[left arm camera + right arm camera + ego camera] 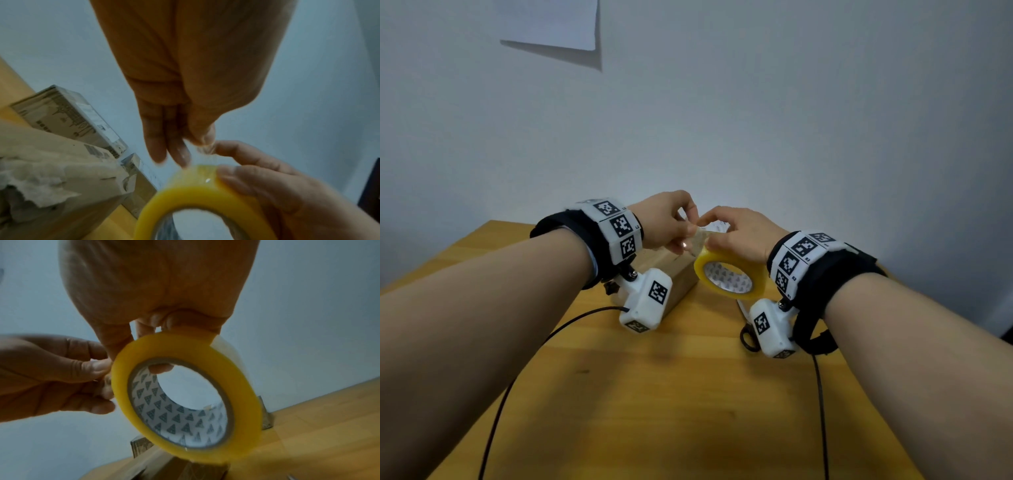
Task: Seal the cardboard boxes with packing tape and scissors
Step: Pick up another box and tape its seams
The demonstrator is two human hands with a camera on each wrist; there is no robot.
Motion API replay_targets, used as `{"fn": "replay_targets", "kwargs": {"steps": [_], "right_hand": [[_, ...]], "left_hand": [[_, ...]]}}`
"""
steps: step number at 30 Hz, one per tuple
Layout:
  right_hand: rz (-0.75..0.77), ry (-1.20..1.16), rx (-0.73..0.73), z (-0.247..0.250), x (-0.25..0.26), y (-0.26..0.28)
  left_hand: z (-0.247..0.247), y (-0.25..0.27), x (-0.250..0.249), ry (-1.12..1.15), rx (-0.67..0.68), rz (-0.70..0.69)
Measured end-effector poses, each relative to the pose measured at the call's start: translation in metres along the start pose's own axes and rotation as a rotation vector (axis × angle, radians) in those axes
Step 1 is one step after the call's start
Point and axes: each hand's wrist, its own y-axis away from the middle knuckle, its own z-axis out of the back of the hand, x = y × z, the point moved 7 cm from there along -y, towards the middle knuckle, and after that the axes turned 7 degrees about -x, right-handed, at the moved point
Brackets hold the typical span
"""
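- While both forearms reach out over the wooden table [654,394] in the head view, the right hand [739,233] holds the yellow tape roll [731,275] raised above the table, fingers curled round its rim.
- The left hand [664,222] pinches the clear tape end [697,240] peeled off the roll; a cardboard box [678,274] lies on the table just below the hands, and dark scissor handles [748,339] show beneath the right wrist.
- In the left wrist view, thumb and fingers of the left hand [174,129] close on the clear strip just above the tape roll [197,194], with cardboard boxes [68,116] at left.
- In the right wrist view, the right hand [154,296] grips the tape roll [185,394] with a fingertip inside the patterned core; the left hand [51,369] pinches at its edge.
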Motion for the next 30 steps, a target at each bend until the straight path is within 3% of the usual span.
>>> {"fn": "replay_targets", "kwargs": {"steps": [7, 11, 17, 22, 30], "right_hand": [[-0.097, -0.110, 0.021, -0.012, 0.002, -0.001], [-0.164, -0.137, 0.040, -0.027, -0.009, -0.003], [-0.197, -0.195, 0.082, -0.047, -0.015, -0.004], [-0.168, -0.214, 0.081, -0.052, -0.010, -0.005], [-0.136, -0.165, 0.104, -0.065, -0.023, -0.005]], "left_hand": [[0.014, 0.004, 0.000, 0.043, -0.079, -0.062], [0.030, 0.012, 0.036, 0.251, -0.200, 0.077], [-0.008, 0.024, 0.077, 0.369, 0.076, 0.325], [-0.023, 0.023, 0.079, 0.478, 0.149, 0.390], [-0.006, 0.009, 0.093, 0.549, -0.071, 0.364]]}}
